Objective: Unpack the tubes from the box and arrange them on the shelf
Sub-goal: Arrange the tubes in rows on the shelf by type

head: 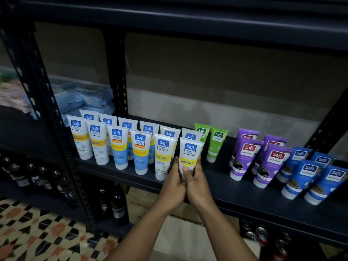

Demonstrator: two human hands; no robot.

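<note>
We are steadying a white tube (190,157) upright at the front row's right end on the shelf (235,187). Our right hand (195,182) has its grip grasping it, and our left hand (173,183) is pressing near-straight fingers against its side. We are judging the job well advanced, with green tubes (216,144), purple tubes (275,161) and blue tubes (308,178) standing alongside, though the box (145,206) below is hiding what remains.

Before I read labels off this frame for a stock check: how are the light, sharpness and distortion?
Head view: dim light, upper shelving nearly black. Head view: logo on the held tube legible, small print soft. Head view: blue packs blurred. Head view: wide lens leans the left upright and slants the shelf edge.
</note>
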